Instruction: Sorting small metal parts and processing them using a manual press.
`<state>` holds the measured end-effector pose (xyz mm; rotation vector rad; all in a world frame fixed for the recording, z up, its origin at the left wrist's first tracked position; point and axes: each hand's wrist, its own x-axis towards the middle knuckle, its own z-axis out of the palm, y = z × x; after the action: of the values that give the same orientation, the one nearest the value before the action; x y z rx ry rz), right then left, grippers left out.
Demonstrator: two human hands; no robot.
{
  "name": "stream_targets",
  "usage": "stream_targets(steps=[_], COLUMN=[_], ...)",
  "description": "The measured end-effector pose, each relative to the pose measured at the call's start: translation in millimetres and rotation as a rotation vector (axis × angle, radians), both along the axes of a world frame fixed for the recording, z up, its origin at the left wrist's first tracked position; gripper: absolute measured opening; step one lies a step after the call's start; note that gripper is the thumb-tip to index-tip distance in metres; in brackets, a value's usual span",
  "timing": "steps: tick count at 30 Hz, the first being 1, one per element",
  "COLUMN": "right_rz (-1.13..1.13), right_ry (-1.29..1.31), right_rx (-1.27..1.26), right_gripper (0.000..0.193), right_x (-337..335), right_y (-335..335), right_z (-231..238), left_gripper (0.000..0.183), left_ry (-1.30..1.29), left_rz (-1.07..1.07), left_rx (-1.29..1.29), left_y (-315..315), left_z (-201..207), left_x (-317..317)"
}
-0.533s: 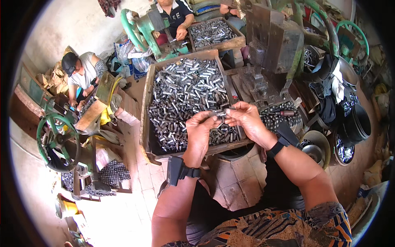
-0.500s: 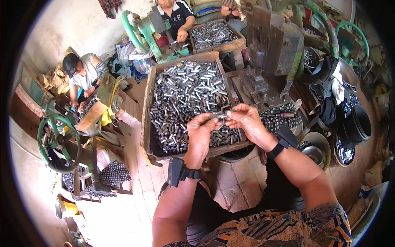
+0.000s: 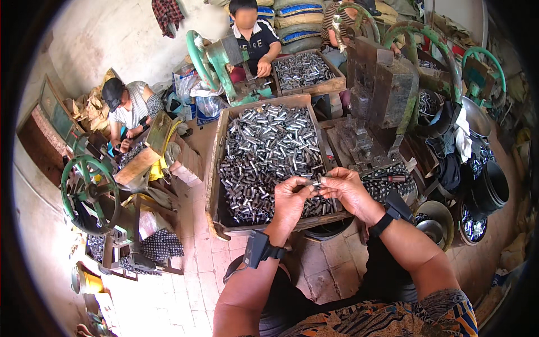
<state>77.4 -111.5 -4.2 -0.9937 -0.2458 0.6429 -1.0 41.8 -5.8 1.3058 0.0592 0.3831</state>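
Note:
Over the near right corner of a wooden tray (image 3: 212, 185), my two hands meet fingertip to fingertip. A small metal tube (image 3: 316, 185) shows between them, mostly covered by the fingers. My left hand (image 3: 292, 201) is closed in a pinch at its left end. From the other side, the thumb and fingers of my right hand (image 3: 349, 192) close on it too. Whether there is one piece or two, I cannot tell. Beneath and beyond lies a heap of short metal tubes (image 3: 264, 151), shiny at the back and darker near me.
A heavy press (image 3: 387, 90) stands right of the tray, with a screwdriver (image 3: 393, 178) on dotted cloth beside it. Black buckets (image 3: 487, 188) are farther right. Two co-workers sit by green machines (image 3: 219, 64), one behind the tray and one at left. Another tray (image 3: 309, 87) holds more tubes.
The whole scene sits lower and farther right in the picture as the view shifts. My hands have come closer together, and less of the metal shows between my fingers.

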Motion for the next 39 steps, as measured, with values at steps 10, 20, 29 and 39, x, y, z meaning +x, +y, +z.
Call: stream_targets(steps=[10,20,29,39], right_rz=[0.197,0.171,0.188,-0.125], right_ry=[0.002,-0.019,-0.086,-1.17], right_rx=[0.037,-0.025,-0.12,-0.765], right_gripper=[0.009,0.013,0.02,0.016], right_x=[1,1,13,42], right_y=[-15,-14,-15,-4], right_z=[4,0,7,-35], left_gripper=[0.016,0.006,0.005,0.032], left_ry=[0.115,0.104,0.163,0.349], left_rz=[-0.285,-0.145,-0.036,0.198], left_rx=[-0.051,0.059,-0.088,-0.151], left_y=[9,-5,-10,21], left_z=[14,13,8,0], left_x=[-14,-11,-6,18])
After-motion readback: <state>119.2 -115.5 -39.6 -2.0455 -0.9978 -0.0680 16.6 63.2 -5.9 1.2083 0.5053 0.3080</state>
